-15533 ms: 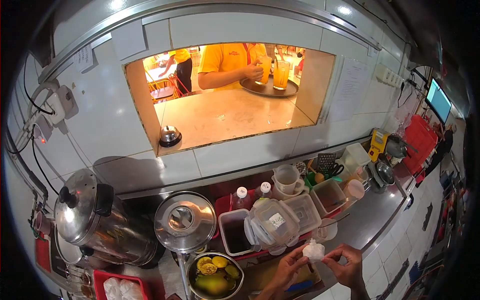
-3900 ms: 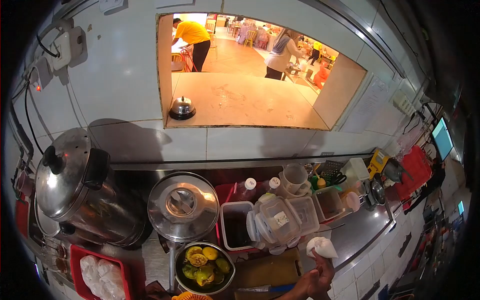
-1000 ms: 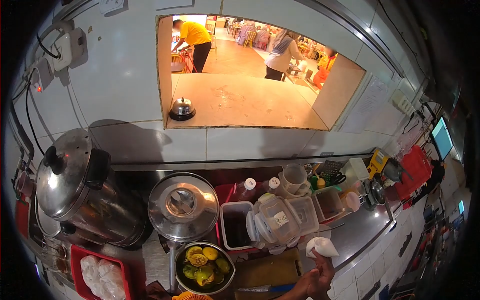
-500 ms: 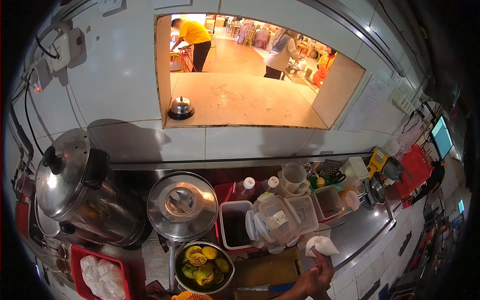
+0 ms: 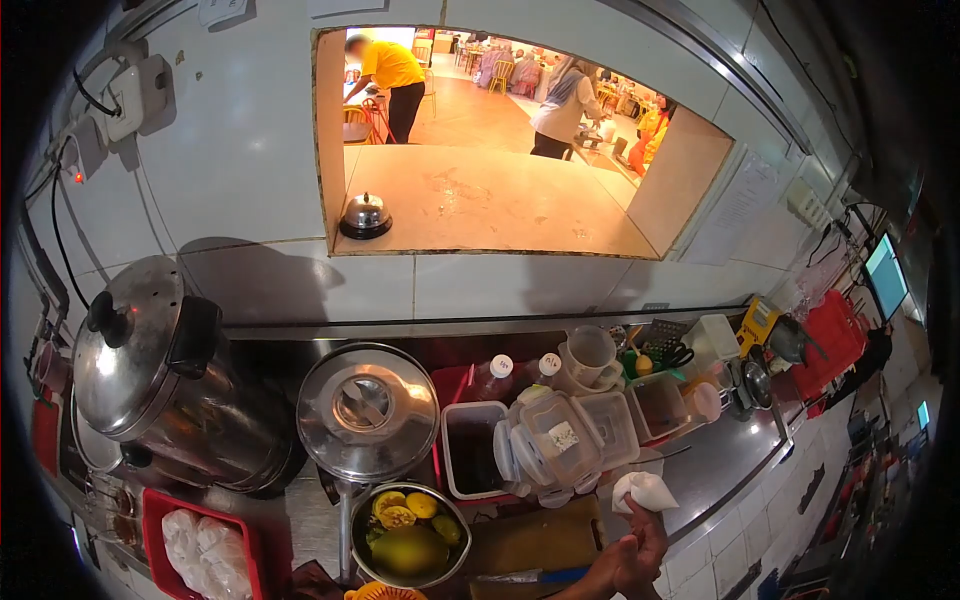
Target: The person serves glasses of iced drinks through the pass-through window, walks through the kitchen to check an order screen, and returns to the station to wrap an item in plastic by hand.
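A small white bundle (image 5: 643,491), round with a pointed right end, is at the lower right. My right hand (image 5: 650,548) holds it from below, with a finger pressed against it. Beside and partly overlapping that hand is my left hand (image 5: 608,570), its fingers closed and mostly hidden; what they grip cannot be made out. Below the hands' left side, a cutting board (image 5: 535,540) carries a blue-handled knife (image 5: 565,575). Left of the board stands a metal bowl (image 5: 458,510) of yellow and green citrus pieces, partly blurred.
Stacked clear containers (image 5: 560,440) stand behind the board. Farther left are a round metal lid (image 5: 370,430), a large metal urn (image 5: 200,400) and a red basket (image 5: 155,530) with white bags. A bell (image 5: 366,216) sits in the pass-through window, with several people beyond it.
Both hands and the white bundle hold nearly the same position as a second ago. Compared with the oldest frame, the hands are closer together. The tray with drinks and the person holding it have gone from the window.
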